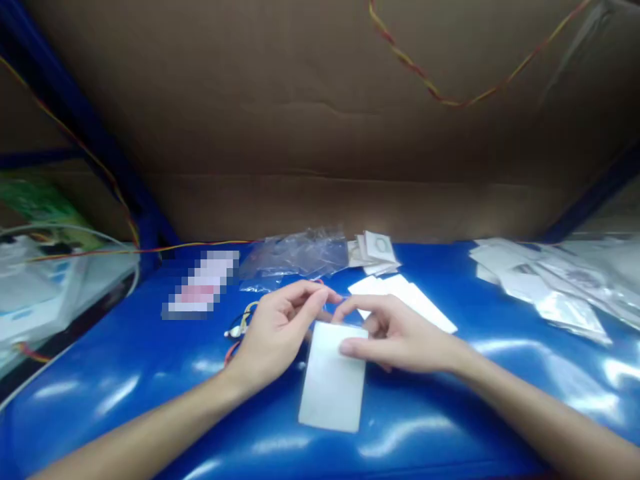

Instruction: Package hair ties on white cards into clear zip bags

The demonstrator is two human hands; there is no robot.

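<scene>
My right hand [395, 330] grips a white rectangular card [334, 383] near its top right corner, thumb on the face and fingers behind. The card's long side points toward me, and its glossy look may come from a clear sleeve. Just above the card's top edge, my left hand [287, 317] is closed, with thumb and index finger pinched together. What sits in that pinch is too small to make out. Beside the left hand, partly covered by it, lie thin coloured wires [244, 323] with a small white connector.
Behind the hands lie clear plastic bags [300, 253], small packets [379, 247] and a fan of white cards [425, 307]. More flat bagged packets [545, 280] are at the right. A blurred-out item [203, 283] rests at left on the blue surface [200, 420]. Cardboard [325, 133] stands behind.
</scene>
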